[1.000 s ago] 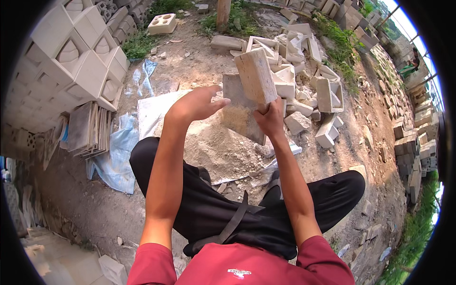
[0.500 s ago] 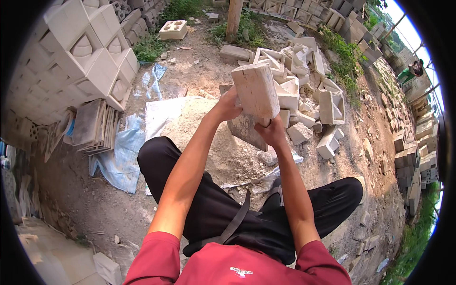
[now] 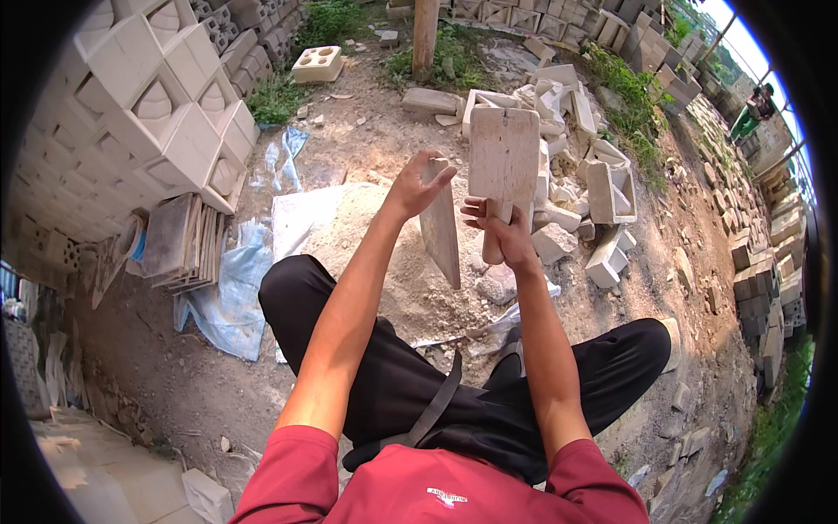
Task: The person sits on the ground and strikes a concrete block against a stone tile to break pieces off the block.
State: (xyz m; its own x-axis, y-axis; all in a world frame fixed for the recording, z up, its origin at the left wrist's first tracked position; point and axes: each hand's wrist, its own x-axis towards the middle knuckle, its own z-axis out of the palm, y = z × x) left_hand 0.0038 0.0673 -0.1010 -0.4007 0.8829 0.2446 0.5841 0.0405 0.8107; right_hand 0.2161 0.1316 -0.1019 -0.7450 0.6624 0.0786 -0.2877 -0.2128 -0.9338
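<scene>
My right hand (image 3: 511,237) is closed round the handle of a thick wooden paddle (image 3: 504,157). Its broad, worn, pale face is upright and turned toward me. To its left, my left hand (image 3: 414,187) grips the upper edge of a flat greyish board (image 3: 440,227), thumb on one side and the fingers partly hidden on the other. The board is seen almost edge-on, slanting down over a heap of pale sandy powder (image 3: 375,240). Paddle and board are apart.
A white sheet (image 3: 301,218) lies under the heap. Broken pale blocks (image 3: 602,188) are piled at the right. Stacked hollow blocks (image 3: 140,113), thin boards (image 3: 179,240) and a blue sheet (image 3: 231,297) are at left. A wooden post (image 3: 425,39) stands behind; a person (image 3: 752,112) is far right.
The paddle has swung right and turned its broad face toward me, parting from the board. The board has turned nearly edge-on. My hands have moved slightly apart.
</scene>
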